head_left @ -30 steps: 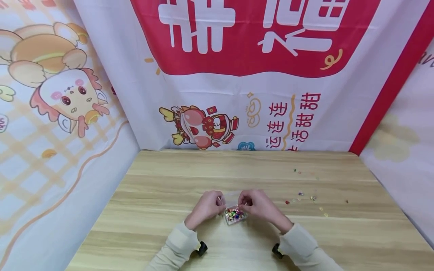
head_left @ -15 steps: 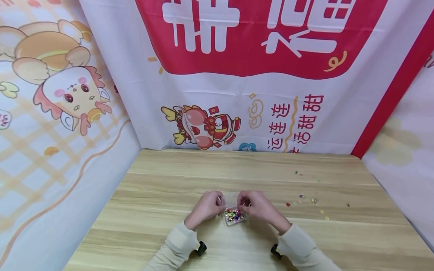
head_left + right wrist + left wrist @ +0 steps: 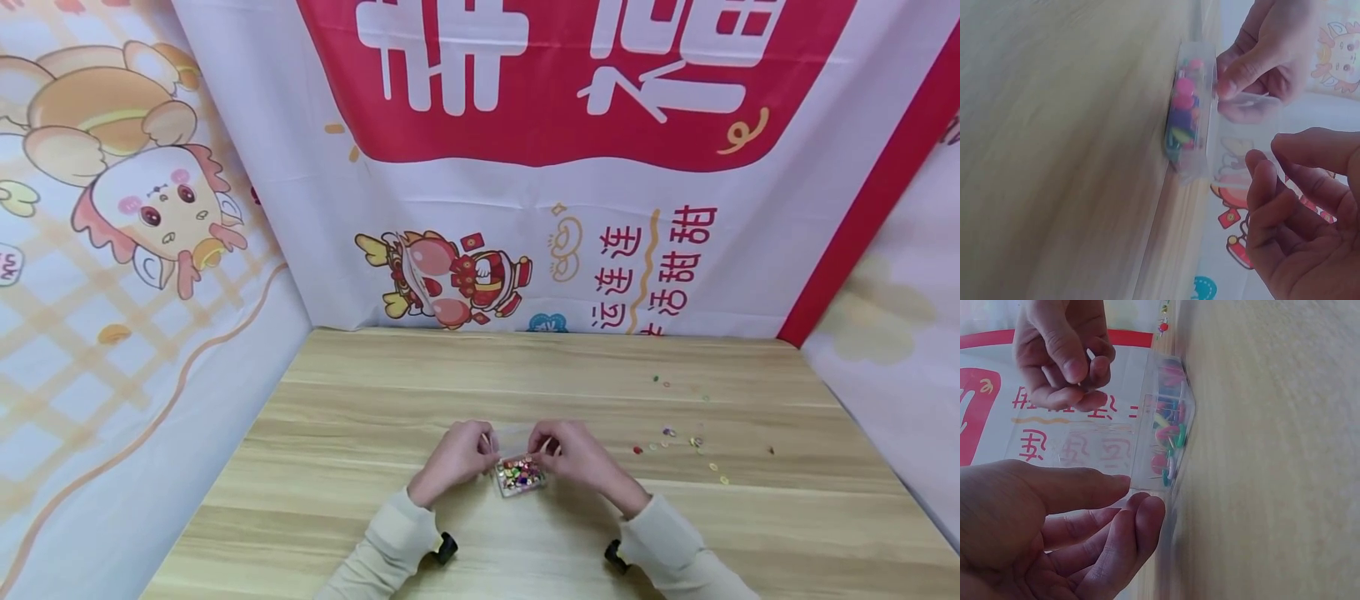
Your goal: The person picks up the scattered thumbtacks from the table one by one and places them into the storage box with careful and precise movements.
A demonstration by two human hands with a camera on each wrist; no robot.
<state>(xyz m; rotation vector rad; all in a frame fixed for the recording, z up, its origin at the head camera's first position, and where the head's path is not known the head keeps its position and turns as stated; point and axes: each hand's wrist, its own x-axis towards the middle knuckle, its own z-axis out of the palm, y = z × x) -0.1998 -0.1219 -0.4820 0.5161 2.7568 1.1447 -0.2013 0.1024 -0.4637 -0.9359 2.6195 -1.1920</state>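
Note:
A small clear plastic box [image 3: 517, 477] filled with coloured thumbtacks [image 3: 1169, 428] stands on the table, its clear lid [image 3: 1254, 125] flipped up. At its left side, my left hand [image 3: 459, 454] pinches the box by the hinge edge and lid, thumb in front and fingers behind. My right hand [image 3: 568, 452] hovers at the box's right back corner, fingers curled and thumb near the index fingertip. In the left wrist view a thin pale sliver shows among the right hand's fingers; whether it is a pin I cannot tell.
Several loose thumbtacks [image 3: 695, 442] lie scattered on the wood-grain table [image 3: 360, 392] right of my right hand. A printed white and red cloth [image 3: 465, 200] hangs behind the table's far edge, with further cloths at both sides.
My right hand's fingertips have shifted slightly right since half a second ago. The left hand and the box stay about where they were, and the head view has tilted a little.

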